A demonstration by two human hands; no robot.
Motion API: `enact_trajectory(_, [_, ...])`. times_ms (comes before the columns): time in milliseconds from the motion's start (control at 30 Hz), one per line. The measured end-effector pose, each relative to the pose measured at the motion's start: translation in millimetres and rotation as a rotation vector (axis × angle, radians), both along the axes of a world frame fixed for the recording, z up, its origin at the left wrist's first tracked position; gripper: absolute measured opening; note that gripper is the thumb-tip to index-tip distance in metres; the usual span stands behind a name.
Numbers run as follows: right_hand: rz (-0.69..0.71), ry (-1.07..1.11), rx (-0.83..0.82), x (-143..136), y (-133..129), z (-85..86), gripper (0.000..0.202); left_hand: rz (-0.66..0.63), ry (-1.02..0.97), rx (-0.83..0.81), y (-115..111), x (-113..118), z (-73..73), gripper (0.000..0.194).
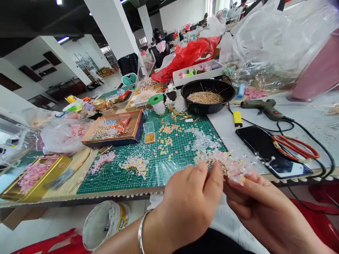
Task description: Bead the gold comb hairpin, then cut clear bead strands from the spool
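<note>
Both hands meet over the front edge of the table around a beaded floral hair piece with clear, pink and yellow beads on fine wire. My left hand, a silver bangle on its wrist, pinches the near left side of the piece. From the right, my right hand grips its other end between thumb and fingers. Just beyond lie clear beads and small yellow flower beads on the green cutting mat. A similar beaded piece rests on the mat to the left.
A black bowl of gold pins stands behind the mat. To the right are a glue gun, a phone and orange-handled scissors. A shallow box and a gold tray sit left. Below stands a bucket.
</note>
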State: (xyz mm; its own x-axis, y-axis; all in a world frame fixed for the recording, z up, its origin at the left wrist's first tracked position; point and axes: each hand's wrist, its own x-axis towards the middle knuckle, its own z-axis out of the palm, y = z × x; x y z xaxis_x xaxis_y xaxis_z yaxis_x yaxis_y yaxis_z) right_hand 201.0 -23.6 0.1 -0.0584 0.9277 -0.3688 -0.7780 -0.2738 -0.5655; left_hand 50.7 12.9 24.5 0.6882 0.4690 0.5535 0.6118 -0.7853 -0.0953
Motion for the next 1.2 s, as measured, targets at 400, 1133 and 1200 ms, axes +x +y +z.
enact_trajectory(400, [-0.013,-0.006,0.035,12,6,5.1,0.026,0.112,0.025,-0.143,-7,3,-3.1,0.025])
enact_trajectory(1133, [-0.028,-0.299,0.06,14,6,6.0,0.019,-0.103,-0.069,0.041,7,-1,-18.5,0.027])
enact_trajectory(1200, [-0.126,-0.626,0.066,13,5,5.0,0.016,-0.116,-0.021,-0.006,5,0,-21.1,0.027])
